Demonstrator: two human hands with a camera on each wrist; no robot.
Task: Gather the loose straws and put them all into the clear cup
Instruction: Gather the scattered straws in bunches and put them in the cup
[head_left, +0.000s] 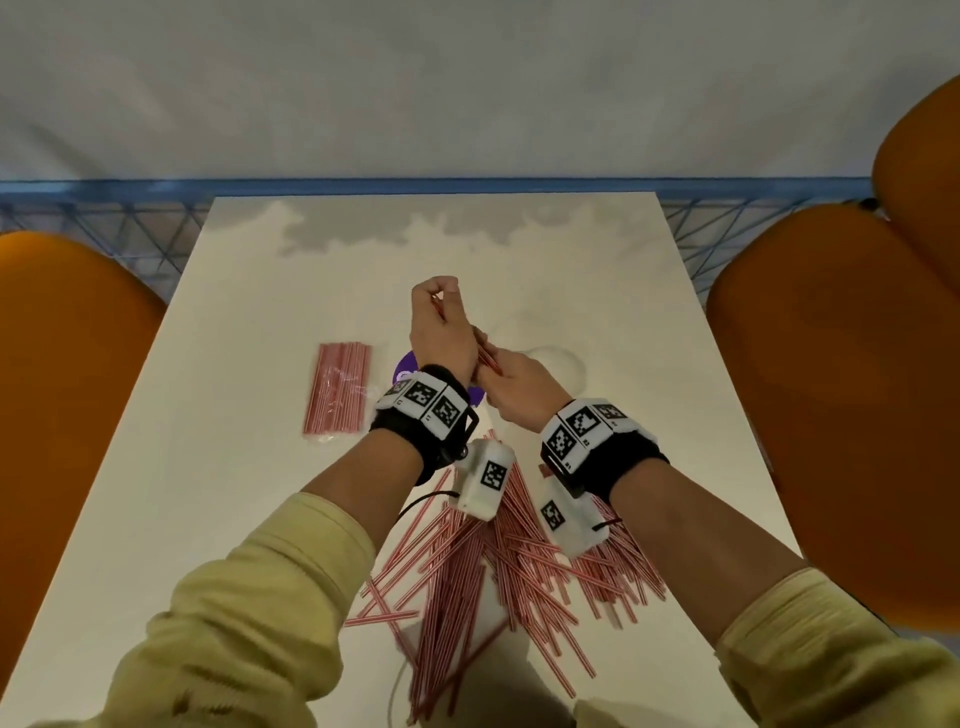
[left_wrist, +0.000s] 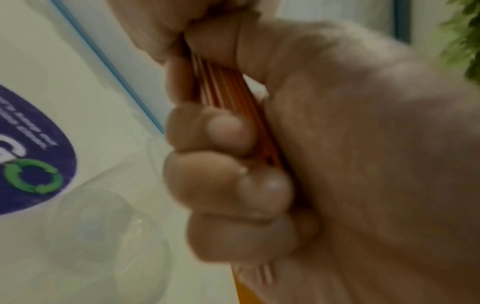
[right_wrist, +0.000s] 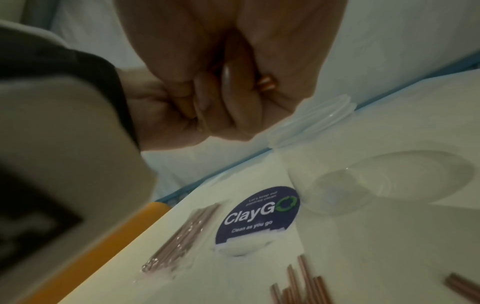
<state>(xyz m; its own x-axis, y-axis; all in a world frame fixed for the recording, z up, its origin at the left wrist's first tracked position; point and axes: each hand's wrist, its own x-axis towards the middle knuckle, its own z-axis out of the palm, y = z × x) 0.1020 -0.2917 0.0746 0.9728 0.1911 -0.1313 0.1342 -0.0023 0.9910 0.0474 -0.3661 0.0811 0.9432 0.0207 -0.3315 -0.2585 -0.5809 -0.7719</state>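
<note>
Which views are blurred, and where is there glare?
Head view: mostly sharp, glare on the far part of the table. Left wrist view: left hand and clear cup blurred. Right wrist view: dim; right hand soft.

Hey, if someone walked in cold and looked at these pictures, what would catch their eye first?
Probably the big heap of loose red-striped straws sprawled across the near part of the white table, under both wrists. Next, the two hands raised above it: the left hand grips a small bunch of straws and the right hand holds its lower end. Behind sit a wrapped pack of straws at left and the clear cup, partly hidden by the right hand.
</note>
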